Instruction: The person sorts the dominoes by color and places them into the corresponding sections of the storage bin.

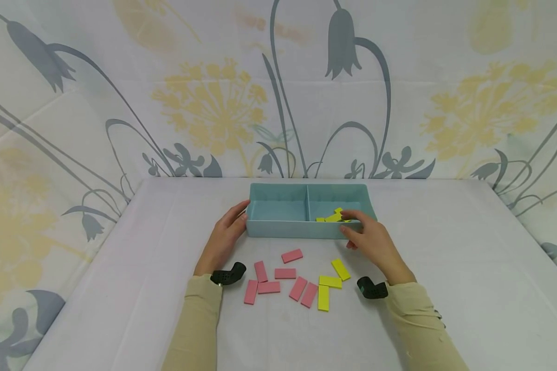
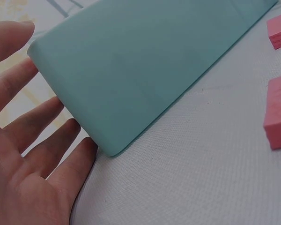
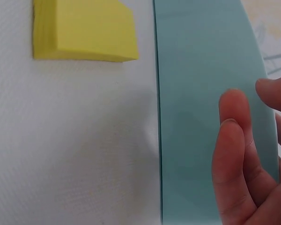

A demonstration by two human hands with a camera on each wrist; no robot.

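A teal two-compartment box [image 1: 278,229] stands on the white cloth, its right compartment holding several yellow tiles [image 1: 333,218]. My left hand [image 1: 223,237] rests its fingertips against the box's left end; in the left wrist view its fingers are spread and fairly straight. Over the front rim of the right compartment reaches my right hand [image 1: 373,242], forefinger above the yellow tiles and thumb near the outer front wall. Two bent fingers [image 3: 229,159] show before that wall in the right wrist view. No tile is visible in the right hand, though its forefinger's tip is partly hidden.
Several pink tiles [image 1: 285,273] lie scattered in front of the box, left of centre. Three yellow tiles [image 1: 330,282] lie to their right. A flower-patterned cloth [image 1: 301,103] hangs behind the table [image 1: 445,232].
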